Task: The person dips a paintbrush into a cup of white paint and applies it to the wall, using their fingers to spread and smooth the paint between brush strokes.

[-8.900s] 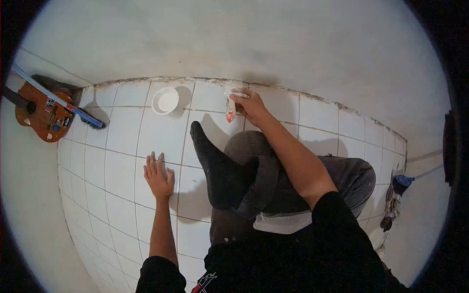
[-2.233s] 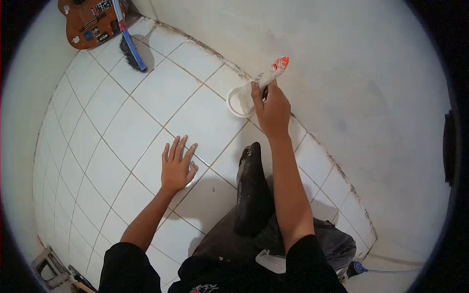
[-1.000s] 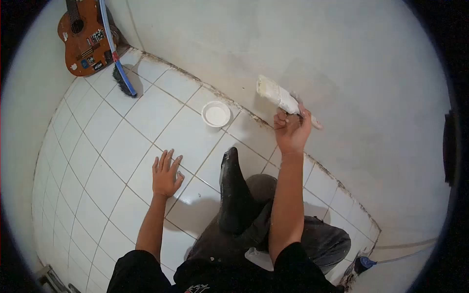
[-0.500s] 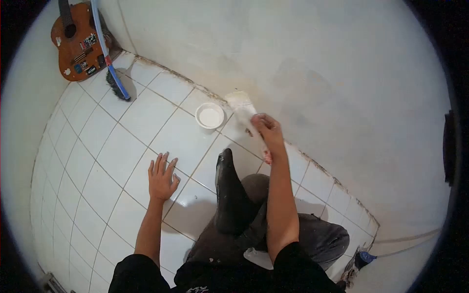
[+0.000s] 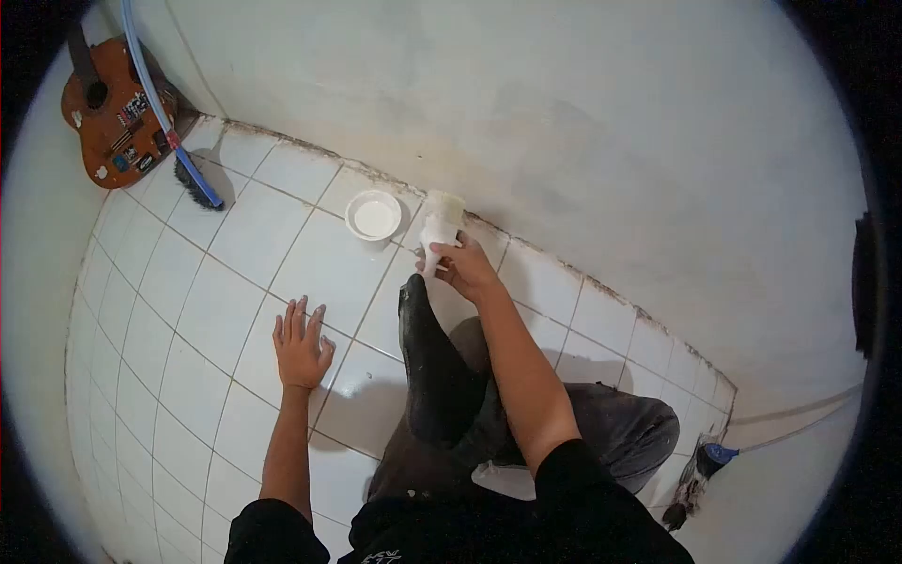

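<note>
My right hand is closed round the handle of a wide white paintbrush. The brush's pale bristles point away from me, right at the foot of the wall. Just left of the bristles, a small round white bowl with white contents stands on the floor tiles. My left hand lies flat on the tiled floor with its fingers spread, holding nothing. Between my hands is my foot in a black sock.
A guitar with stickers leans in the far left corner, beside a blue-handled brush broom. At the lower right, a mop with a blue head rests against the wall. Cracked, dirty grout runs along the wall's base.
My right hand has moved left and down, turning the paintbrush more upright and bringing its bristles to the wall's foot. The view has shifted slightly; my left hand stays flat on the floor.
</note>
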Motion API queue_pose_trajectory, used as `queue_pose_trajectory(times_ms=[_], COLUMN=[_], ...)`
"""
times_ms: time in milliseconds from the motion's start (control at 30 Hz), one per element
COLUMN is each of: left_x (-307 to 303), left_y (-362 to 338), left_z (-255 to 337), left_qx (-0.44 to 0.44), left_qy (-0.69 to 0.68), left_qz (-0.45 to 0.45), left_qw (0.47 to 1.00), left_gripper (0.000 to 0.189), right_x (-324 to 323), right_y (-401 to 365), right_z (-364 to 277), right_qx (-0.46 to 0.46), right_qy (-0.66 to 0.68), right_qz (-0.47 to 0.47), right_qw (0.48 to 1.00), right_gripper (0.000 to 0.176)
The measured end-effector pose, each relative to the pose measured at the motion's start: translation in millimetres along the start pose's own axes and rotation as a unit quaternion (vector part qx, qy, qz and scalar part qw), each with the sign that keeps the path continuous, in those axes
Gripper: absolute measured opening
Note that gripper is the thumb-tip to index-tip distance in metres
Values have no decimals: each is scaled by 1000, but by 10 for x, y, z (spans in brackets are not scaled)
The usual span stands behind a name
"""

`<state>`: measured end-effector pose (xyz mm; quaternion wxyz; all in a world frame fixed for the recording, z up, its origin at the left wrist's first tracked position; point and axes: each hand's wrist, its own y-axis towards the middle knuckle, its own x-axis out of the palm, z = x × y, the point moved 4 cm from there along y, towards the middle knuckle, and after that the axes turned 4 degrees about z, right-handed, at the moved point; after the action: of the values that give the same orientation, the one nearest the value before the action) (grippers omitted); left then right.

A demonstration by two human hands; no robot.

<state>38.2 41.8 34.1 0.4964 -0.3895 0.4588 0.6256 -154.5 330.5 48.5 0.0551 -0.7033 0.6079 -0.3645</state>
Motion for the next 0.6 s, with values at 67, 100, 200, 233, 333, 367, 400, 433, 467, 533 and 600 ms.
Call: queue_pose_trajectory(times_ms=[67,100,200,233,333,367,400,433,467,533,600], left_x=[-2,-3,4,1,-9,2,16,9,8,12,5], left_y=[14,14,8,7,9,7,5,9,9,9,9], left_z=[2,3,5,6,18,17,9,14,18,21,25], left_qx=[6,8,17,17,17,20,21,21,23,16,17], left_qy=[1,1,-2,-4,-3,-2,-2,-2,-2,1,2], left_qz=[0,2,7,14,10,8,19,29,27,7,1], left_qw=[1000,1000,1000,1000,1000,1000,1000,999,999,1000,1000], left_gripper=[64,64,64,64,63,63,63,63,63,64,64], right_x=[-37,-69,-121,-110,-147,-220,-293,-314,-333,-335,-242], right_y=[39,55,52,25,4,71,137,174,204,210,116], right_z=[56,83,20,0,-70,-45,-21,-9,-13,-33,-147], right_qx=[3,8,-8,-10,-79,-103,-127,-126,-153,-178,-181], right_qy=[5,9,29,32,13,1,-12,-9,-3,6,9], right_qz=[17,32,97,100,129,146,164,165,171,179,177], right_qw=[1000,999,995,994,988,984,978,978,973,968,967], right_gripper=[61,64,63,63,59,57,54,54,52,49,47])
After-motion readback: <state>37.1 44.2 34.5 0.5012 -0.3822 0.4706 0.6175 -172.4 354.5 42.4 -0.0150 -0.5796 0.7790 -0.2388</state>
